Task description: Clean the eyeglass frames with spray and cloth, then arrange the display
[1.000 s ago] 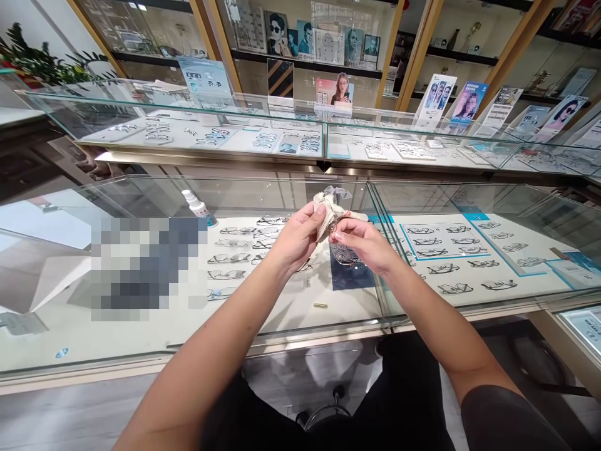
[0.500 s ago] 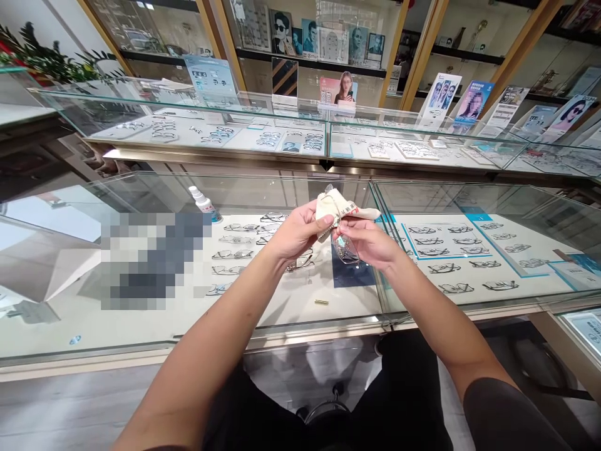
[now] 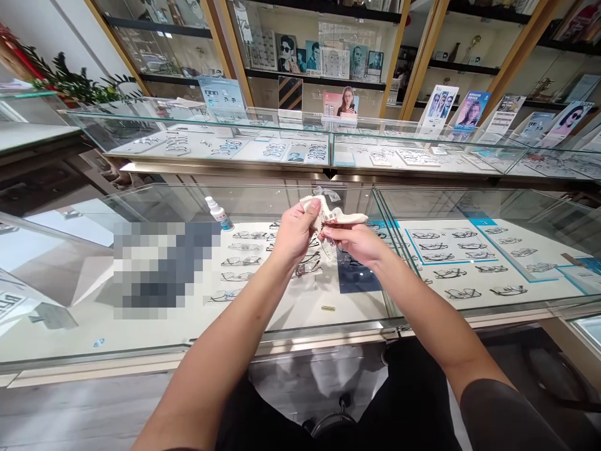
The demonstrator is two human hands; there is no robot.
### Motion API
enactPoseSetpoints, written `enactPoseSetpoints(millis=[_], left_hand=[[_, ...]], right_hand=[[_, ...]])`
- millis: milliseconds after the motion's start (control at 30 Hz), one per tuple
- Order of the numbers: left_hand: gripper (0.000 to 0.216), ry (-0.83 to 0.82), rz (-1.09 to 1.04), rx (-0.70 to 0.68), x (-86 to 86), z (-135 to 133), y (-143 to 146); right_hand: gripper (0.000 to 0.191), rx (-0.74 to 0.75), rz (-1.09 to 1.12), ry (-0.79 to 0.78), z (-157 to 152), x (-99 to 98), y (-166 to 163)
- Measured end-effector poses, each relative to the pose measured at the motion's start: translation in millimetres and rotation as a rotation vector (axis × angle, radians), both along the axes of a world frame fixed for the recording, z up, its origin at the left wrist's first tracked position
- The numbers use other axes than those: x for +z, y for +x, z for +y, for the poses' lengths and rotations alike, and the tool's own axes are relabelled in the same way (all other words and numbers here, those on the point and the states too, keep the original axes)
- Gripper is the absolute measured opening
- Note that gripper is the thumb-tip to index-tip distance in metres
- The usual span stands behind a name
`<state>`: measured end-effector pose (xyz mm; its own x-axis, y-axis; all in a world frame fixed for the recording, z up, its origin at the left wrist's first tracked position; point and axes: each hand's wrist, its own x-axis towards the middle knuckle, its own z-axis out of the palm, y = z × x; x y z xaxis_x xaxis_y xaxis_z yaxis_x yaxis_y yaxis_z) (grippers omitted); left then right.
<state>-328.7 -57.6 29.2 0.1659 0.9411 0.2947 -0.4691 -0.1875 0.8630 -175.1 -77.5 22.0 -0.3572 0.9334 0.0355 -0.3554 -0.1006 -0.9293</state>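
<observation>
A cream cleaning cloth (image 3: 347, 218) with red and dark print is pinched by my left hand (image 3: 295, 233), thumb on top, folded around part of a pair of eyeglasses (image 3: 330, 250). My right hand (image 3: 360, 243) grips the thin eyeglasses at the frame, its fingers closed just under the cloth's loose end. One clear lens hangs below the fingers; the other lies up by the cloth near the left thumb. Both hands are held above the glass counter. The exact finger contact on the frame is partly hidden.
Under the glass counter top (image 3: 282, 335) lie rows of spectacles (image 3: 241, 261) and a dark blue panel (image 3: 359, 279). A white spray bottle (image 3: 218, 214) stands left of my hands. A small gold-coloured piece (image 3: 328, 307) lies nearer me. Behind runs another display case (image 3: 225, 161).
My left thumb has shifted up onto the cloth, and the cloth and eyeglasses have turned in my hands. The hanging lens sits further left. The whole view has shifted slightly.
</observation>
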Motion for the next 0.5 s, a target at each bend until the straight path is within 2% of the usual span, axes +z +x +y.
enactPoseSetpoints(millis=[333, 400, 500], left_hand=[[0.053, -0.018, 0.055, -0.271, 3.1, 2.8, -10.6], [0.053, -0.005, 0.061, -0.239, 1.4, 1.5, -8.9], [0.046, 0.016, 0.064, -0.108, -4.9, -0.7, -3.1]], right_hand=[[0.031, -0.039, 0.047, 0.046, 4.2, -0.2, 19.4], [0.031, -0.051, 0.045, 0.048, 3.3, -1.0, 18.4], [0.032, -0.071, 0.052, 0.039, -1.6, -5.2, 12.1]])
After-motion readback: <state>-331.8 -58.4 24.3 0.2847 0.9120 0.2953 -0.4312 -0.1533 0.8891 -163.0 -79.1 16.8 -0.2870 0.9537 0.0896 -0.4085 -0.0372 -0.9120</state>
